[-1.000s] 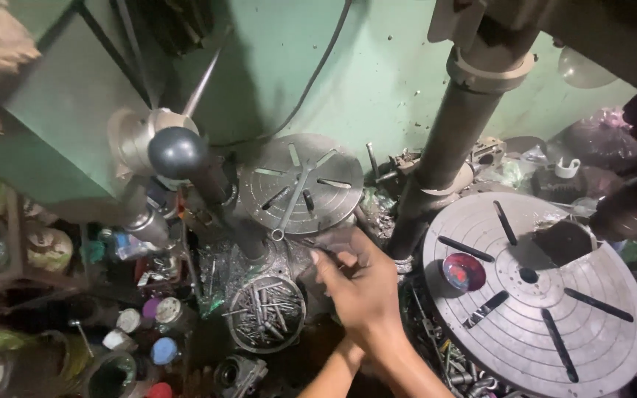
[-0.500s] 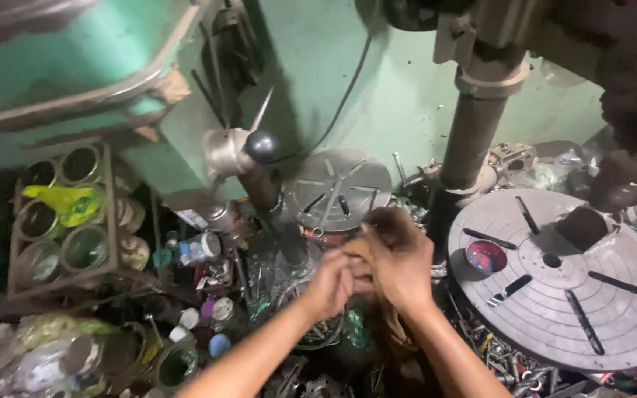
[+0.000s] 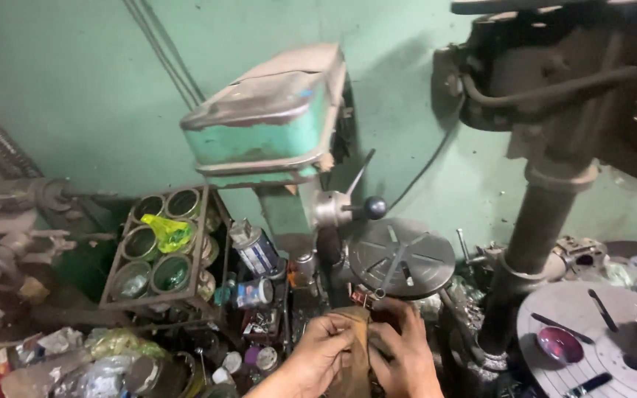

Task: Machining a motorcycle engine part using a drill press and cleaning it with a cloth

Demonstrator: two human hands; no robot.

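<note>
Both hands meet low centre — left hand (image 3: 324, 346) and right hand (image 3: 405, 352) each pinching a limp brown cloth strip (image 3: 355, 346). Strip hangs lengthwise between them, just below the slotted round grey drill table (image 3: 401, 257).

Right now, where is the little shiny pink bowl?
In the head view, the little shiny pink bowl sits at lower right on the round grey slotted metal table, right of the thick dark column and of both hands.
</note>
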